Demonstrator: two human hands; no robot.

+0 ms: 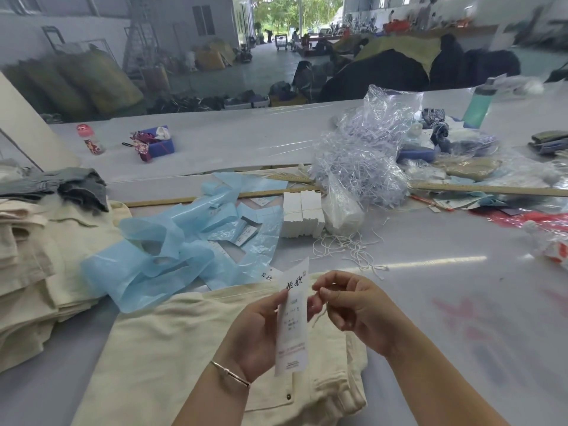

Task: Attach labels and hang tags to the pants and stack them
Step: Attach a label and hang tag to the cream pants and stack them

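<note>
Cream pants [172, 358] lie folded on the table right in front of me. Above them my left hand [255, 330] holds a long white hang tag [292, 318] upright by its left edge. My right hand [353, 305] is just right of the tag and pinches a thin white string [319, 315] near the tag's top. A stack of folded cream pants [37, 272] sits at the left edge of the table. Loose white strings [347, 250] lie beyond my hands.
Blue plastic bags [172, 244] with labels spread left of centre. White tag bundles [302, 215] stand behind them, next to a clear bag of plastic fasteners [365, 155]. A wooden ruler [491, 189] lies across the table. A green bottle [478, 106] stands far right, grey pants [70, 186] far left.
</note>
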